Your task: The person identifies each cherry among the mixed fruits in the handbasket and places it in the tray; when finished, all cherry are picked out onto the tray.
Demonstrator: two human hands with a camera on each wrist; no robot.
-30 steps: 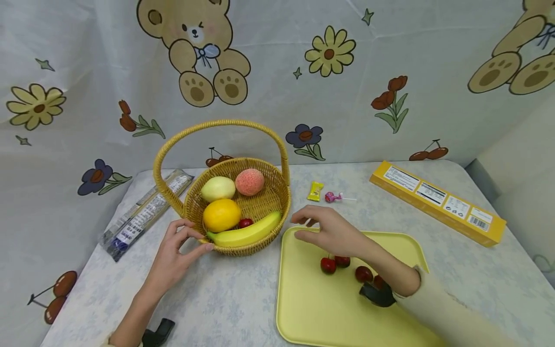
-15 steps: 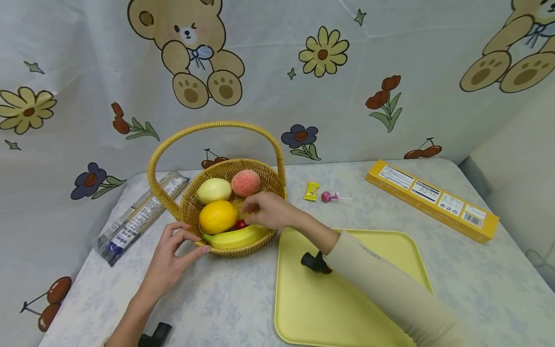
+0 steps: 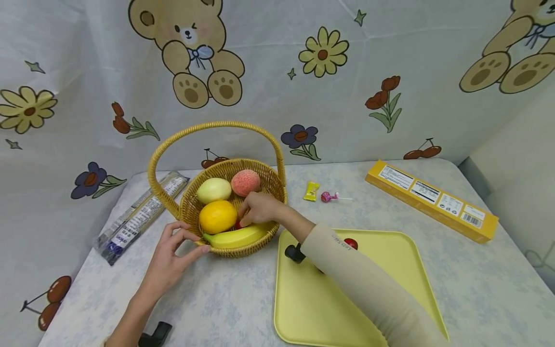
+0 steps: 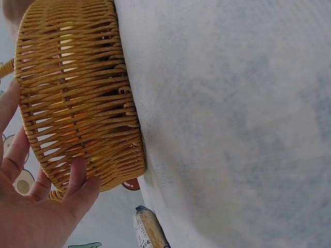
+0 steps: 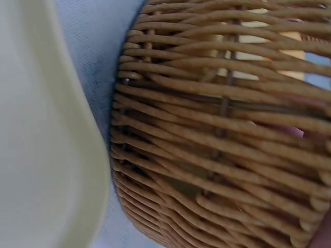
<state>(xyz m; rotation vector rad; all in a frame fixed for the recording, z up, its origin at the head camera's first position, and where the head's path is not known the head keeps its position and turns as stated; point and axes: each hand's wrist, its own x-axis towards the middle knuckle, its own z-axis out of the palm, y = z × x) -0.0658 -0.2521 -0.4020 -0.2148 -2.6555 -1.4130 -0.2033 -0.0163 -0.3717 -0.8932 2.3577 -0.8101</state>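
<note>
In the head view a yellow wicker basket (image 3: 204, 193) with a tall handle holds fruit. My left hand (image 3: 175, 253) grips its front left rim; in the left wrist view the thumb (image 4: 85, 199) lies against the woven wall. My right hand (image 3: 262, 209) reaches in over the banana (image 3: 238, 237), its fingertips pinching a small red cherry (image 3: 238, 225) that they mostly cover. Beside it are a lemon (image 3: 218, 217), a pale green fruit (image 3: 214, 190) and a rough pinkish-red fruit (image 3: 245, 182). The right wrist view shows the basket's wall (image 5: 217, 124) up close.
Under my right forearm lies a yellow tray (image 3: 299, 313); a cherry (image 3: 351, 243) on it shows past the sleeve. Behind are a yellow-wrapped candy (image 3: 311, 191), a lollipop (image 3: 327, 196) and a long yellow box (image 3: 433, 200). Left of the basket is a plastic-wrapped package (image 3: 138, 219).
My right hand has moved left from above the tray into the basket, and its fingers have closed on the cherry there. My left hand stays at the rim.
</note>
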